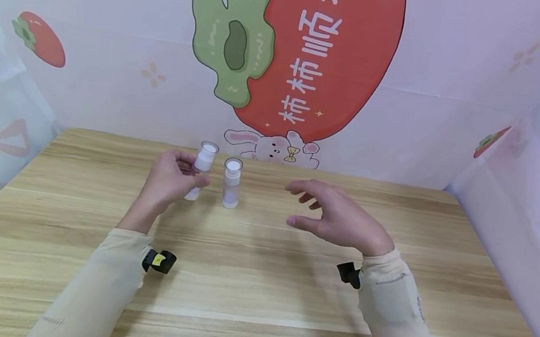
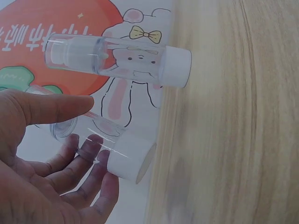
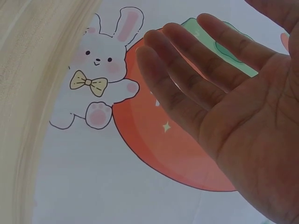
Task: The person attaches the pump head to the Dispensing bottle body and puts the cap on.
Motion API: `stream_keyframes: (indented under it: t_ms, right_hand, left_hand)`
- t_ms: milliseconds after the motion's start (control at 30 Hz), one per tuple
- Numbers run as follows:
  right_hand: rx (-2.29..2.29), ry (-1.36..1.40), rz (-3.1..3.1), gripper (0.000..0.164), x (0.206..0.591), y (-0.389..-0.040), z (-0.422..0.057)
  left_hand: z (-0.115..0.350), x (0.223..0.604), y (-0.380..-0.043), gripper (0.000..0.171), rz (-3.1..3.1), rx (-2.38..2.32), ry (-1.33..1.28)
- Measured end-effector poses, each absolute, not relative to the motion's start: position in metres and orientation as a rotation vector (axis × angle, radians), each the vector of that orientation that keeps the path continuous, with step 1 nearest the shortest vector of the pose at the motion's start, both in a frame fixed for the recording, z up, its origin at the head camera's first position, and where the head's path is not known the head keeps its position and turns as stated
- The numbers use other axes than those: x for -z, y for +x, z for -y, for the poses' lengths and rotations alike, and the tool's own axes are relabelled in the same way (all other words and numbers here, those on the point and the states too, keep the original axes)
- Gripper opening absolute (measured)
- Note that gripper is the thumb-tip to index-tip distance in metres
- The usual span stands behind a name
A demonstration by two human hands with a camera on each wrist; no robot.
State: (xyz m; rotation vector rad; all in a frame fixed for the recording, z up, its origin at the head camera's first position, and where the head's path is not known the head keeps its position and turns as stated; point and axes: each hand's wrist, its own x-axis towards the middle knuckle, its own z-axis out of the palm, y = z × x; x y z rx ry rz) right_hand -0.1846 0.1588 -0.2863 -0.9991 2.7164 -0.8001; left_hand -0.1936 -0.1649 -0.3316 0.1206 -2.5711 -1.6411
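Observation:
My left hand holds a small clear pump bottle between thumb and fingers, at the back of the table left of centre. The bottle leans a little, its top toward the right in the head view, and the hand hides part of its middle. In the left wrist view its white base shows beyond the curled fingertips. Just right of it, a second matching pump bottle stands upright, with a clear cap over a white pump. My right hand hovers over the table farther right, fingers relaxed, holding nothing.
The wooden table meets a pale printed backdrop behind the bottles. Similar pale sheets hang along the left and right sides. Black wrist cameras sit on both sleeves, the left camera low over the wood.

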Motion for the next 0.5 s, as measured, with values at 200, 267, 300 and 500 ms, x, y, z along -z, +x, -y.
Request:
stream_keyframes:
  t_ms: [200, 267, 300, 500]
  right_hand:
    - [0.777, -1.0, -2.707, 0.059, 0.2866, -0.1854, -0.1568]
    - [0.777, -0.997, -2.702, 0.059, 0.2869, -0.1851, -0.1561]
    - [0.776, -0.995, -2.7, 0.059, 0.2871, -0.185, -0.1556]
    - [0.76, -0.975, -2.693, 0.059, 0.2885, -0.1845, -0.1535]
  left_hand:
    - [0.1668, 0.3332, -0.1947, 0.05, 2.624, 1.628, 0.159]
    - [0.1675, 0.3339, -0.1952, 0.051, 2.644, 1.627, 0.171]
    - [0.1675, 0.3343, -0.1952, 0.051, 2.651, 1.627, 0.175]
    - [0.1674, 0.3352, -0.1953, 0.051, 2.679, 1.61, 0.198]
